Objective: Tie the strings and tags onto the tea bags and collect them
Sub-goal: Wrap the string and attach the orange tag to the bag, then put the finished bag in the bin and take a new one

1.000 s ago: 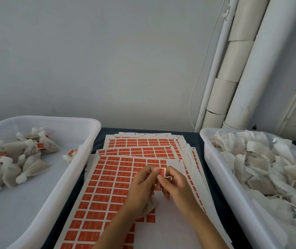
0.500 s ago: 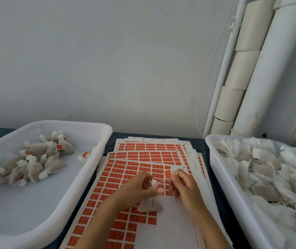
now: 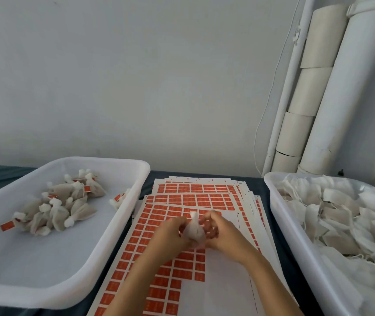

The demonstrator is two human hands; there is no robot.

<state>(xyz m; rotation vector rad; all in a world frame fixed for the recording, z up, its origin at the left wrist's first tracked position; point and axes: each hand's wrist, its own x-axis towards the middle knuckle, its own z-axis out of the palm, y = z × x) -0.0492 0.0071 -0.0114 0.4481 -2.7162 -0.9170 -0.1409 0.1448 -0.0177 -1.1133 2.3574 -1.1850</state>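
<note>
Left hand [image 3: 170, 233] and right hand [image 3: 222, 233] both grip one tea bag [image 3: 194, 231] over tag sheets [image 3: 170, 279], desk centre. Small finished pile [image 3: 56, 210] in tray at 9 o'clock; full tray [image 3: 341, 220] at 3 o'clock untied. Judged early stage.

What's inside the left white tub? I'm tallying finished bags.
The left tub holds a loose pile of tied tea bags with orange tags, one apart by its right wall. Bags beneath the pile are hidden.

Tea bag [image 3: 194, 231] between 2 hands
</note>
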